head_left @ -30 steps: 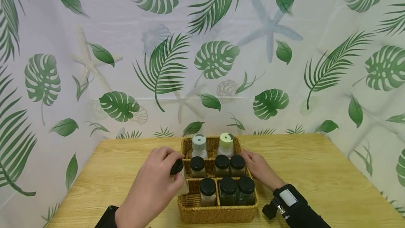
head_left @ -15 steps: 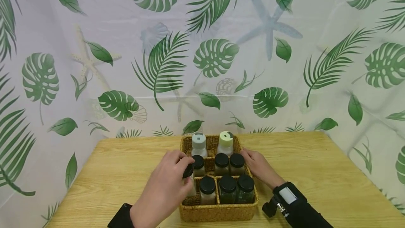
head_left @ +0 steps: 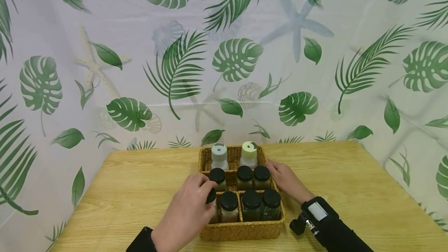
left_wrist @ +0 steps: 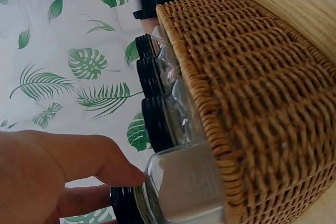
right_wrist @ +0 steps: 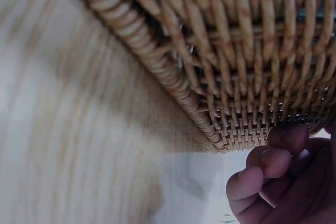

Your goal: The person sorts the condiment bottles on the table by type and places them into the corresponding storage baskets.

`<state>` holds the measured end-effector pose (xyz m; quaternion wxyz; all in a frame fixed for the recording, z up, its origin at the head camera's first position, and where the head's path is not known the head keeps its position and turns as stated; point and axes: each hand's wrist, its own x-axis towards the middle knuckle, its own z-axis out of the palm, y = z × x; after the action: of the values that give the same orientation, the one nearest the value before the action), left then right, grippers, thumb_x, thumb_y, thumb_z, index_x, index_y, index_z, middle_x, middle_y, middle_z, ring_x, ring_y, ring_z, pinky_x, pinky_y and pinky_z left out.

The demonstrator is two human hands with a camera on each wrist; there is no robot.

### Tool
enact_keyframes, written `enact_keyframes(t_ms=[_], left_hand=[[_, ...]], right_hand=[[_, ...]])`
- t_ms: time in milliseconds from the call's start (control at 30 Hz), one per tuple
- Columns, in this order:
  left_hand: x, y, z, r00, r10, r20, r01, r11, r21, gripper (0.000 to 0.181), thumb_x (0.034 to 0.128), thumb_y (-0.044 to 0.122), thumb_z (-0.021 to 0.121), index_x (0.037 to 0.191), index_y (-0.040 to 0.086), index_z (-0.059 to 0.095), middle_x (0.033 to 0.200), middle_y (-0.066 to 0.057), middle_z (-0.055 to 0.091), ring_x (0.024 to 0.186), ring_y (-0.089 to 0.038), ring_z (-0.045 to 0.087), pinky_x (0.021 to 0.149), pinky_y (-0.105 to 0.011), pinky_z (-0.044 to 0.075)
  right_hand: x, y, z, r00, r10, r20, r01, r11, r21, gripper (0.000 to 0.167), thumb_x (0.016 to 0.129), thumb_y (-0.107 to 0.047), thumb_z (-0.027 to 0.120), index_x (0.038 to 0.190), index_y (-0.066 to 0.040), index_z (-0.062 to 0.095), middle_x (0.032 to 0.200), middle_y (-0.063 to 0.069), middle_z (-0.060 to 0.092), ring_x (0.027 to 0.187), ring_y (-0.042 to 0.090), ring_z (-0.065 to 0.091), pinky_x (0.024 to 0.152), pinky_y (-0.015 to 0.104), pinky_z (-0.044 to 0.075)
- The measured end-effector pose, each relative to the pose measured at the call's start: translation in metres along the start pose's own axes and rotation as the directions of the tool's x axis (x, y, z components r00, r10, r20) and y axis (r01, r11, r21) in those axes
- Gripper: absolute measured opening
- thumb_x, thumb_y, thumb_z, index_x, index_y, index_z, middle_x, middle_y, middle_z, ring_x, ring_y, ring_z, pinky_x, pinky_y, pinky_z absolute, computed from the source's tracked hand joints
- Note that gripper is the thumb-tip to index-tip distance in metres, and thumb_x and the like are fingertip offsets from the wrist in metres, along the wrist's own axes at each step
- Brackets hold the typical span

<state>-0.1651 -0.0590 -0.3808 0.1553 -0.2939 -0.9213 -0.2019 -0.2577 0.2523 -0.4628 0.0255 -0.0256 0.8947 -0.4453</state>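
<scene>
My left hand [head_left: 189,207] pinches a glass jar by its black lid [head_left: 211,196] at the front left compartment of a wicker basket [head_left: 241,231]. In the left wrist view the jar [left_wrist: 189,182] holds pale powder, and its lower part is hidden behind the basket's front wall. Beside it in the same compartment stands another black-lidded jar [head_left: 229,205]. My right hand [head_left: 288,182] grips the basket's right side near the back; in the right wrist view its curled fingers [right_wrist: 275,161] lie against the woven wall.
Two dark-filled jars [head_left: 260,205] fill the front right compartment. More black-lidded jars [head_left: 252,178] stand in the middle row. A white-capped bottle [head_left: 219,156] and a yellow-capped bottle [head_left: 249,154] stand at the back. The wooden table [head_left: 140,178] meets a leaf-patterned cloth behind.
My left hand has moved right and down, bringing the jar from beside the basket into its front left compartment. The right hand has stayed at the basket's side.
</scene>
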Motion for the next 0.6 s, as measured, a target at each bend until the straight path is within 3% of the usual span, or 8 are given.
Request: enact_keyframes(t_ms=[333, 600], left_hand=[[-0.004, -0.003, 0.009, 0.994, -0.019, 0.106, 0.023, 0.999, -0.042, 0.031, 0.0831, 0.005, 0.074, 0.113, 0.008, 0.070, 0.107, -0.003, 0.058, 0.098, -0.018, 0.055, 0.080, -0.033, 0.051], [-0.006, -0.009, 0.013, 0.985, -0.071, 0.158, 0.089, 0.990, -0.109, 0.034, 0.0848, 0.011, 0.076, 0.118, 0.012, 0.070, 0.112, -0.001, 0.060, 0.106, -0.018, 0.057, 0.089, -0.036, 0.053]], right_hand=[[0.001, 0.003, -0.001, 1.000, -0.004, -0.002, 0.004, 1.000, 0.001, 0.053, 0.111, -0.041, 0.034, 0.145, -0.005, 0.054, 0.050, -0.002, 0.032, 0.041, 0.014, 0.028, 0.048, 0.031, 0.036], [0.002, 0.003, 0.000, 1.000, -0.007, -0.007, 0.007, 1.000, 0.001, 0.054, 0.111, -0.041, 0.035, 0.146, -0.003, 0.053, 0.050, -0.002, 0.032, 0.041, 0.013, 0.027, 0.046, 0.030, 0.035]])
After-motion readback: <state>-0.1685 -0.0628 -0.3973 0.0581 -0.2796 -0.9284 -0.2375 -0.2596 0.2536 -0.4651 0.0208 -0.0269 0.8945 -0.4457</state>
